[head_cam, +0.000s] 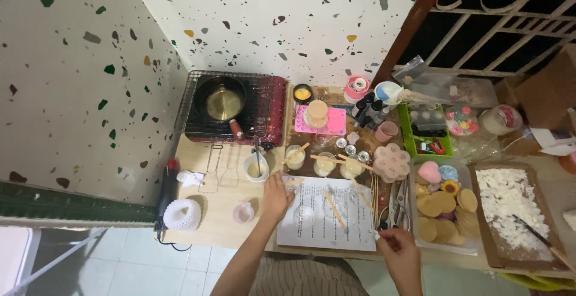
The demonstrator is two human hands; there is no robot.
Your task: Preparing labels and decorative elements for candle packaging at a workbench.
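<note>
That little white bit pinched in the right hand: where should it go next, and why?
Probably into the empty clear glass on the printed sheet. The right hand pinches something small and white near the sheet's corner, the left hand rests beside that glass, and the cups behind already hold pale filling with sticks across them.

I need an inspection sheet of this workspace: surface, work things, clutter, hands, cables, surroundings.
Surface: light wooden table, crowded.
Work things: white printed paper sheet with clear glass cups; cream-filled glass cups behind it.
Clutter: red portable stove with black pan; tray of white flakes; green plastic basket.
Hands: left hand at the sheet's edge; right hand pinching a small white piece.
Cables: black cord at the table edge.
Surroundings: speckled terrazzo walls, window grille.
</note>
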